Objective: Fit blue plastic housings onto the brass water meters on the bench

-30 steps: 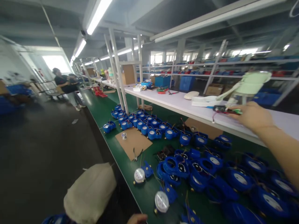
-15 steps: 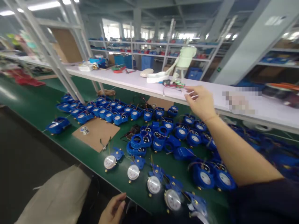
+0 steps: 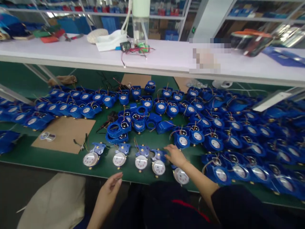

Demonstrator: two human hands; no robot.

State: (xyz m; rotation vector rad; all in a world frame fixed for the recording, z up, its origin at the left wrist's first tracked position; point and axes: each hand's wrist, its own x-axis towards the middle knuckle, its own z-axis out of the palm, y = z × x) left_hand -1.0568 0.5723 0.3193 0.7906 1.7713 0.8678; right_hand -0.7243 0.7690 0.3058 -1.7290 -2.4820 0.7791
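My right hand (image 3: 176, 156) reaches over the front row with its fingers stretched out and apart. Its fingertips are close to the blue bracket (image 3: 159, 155) of a round white-dial meter (image 3: 158, 167); whether they touch it I cannot tell. Below my right wrist lies another meter (image 3: 181, 176), partly covered by the hand and forearm. My left hand (image 3: 110, 188) hovers at the bench's front edge, loosely curled, thumb and forefinger a little apart, with nothing visible in it. Nearest to it is a meter (image 3: 119, 159) with a wired blue bracket.
Rows of blue-cased meters (image 3: 215, 143) fill the right and back. Empty blue housings (image 3: 119, 127) are piled mid-bench. A cardboard sheet (image 3: 69, 132) bears a small spool (image 3: 47, 136). Overhead, a white shelf (image 3: 166, 60) holds a bottle (image 3: 141, 28) and wired parts. Beige cloth (image 3: 52, 203) is at lower left.
My right hand has come down from the shelf's front edge to the front row of meters. The view has tilted down and turned right. My left hand remains near the bench edge.
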